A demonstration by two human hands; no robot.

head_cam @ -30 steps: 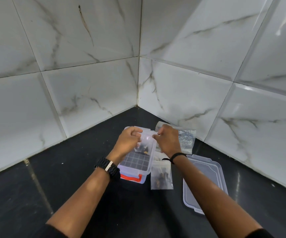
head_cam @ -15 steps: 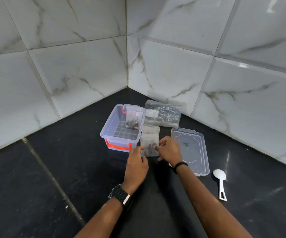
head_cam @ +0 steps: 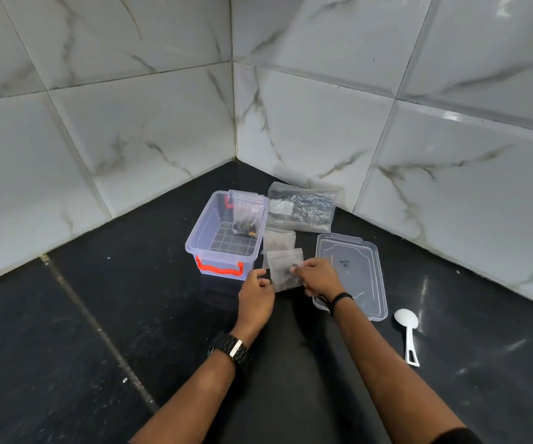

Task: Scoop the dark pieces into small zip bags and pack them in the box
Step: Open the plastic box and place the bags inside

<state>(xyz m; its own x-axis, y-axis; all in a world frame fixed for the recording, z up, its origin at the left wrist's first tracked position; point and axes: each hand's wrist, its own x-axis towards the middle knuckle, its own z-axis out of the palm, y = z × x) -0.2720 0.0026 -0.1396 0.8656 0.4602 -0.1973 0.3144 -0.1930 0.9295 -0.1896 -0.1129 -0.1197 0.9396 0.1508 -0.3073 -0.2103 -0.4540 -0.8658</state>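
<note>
Fingers of both hands pinched a small clear zip bag [head_cam: 286, 273] with a few dark pieces inside, the left hand [head_cam: 256, 294] clamped on its left edge and the right hand [head_cam: 318, 278] on its right edge, just near of the clear box [head_cam: 209, 233] with orange latches. A second filled bag [head_cam: 247, 216] stood upright against the box's far right wall, another small bag [head_cam: 278, 239] lay beside the box, and a larger bag [head_cam: 303, 206] lay against the tiled wall. The lid [head_cam: 359, 267] lay flat right of the hands, a white scoop [head_cam: 407, 331] farther right, with open black floor [head_cam: 98, 331] left and near.
</note>
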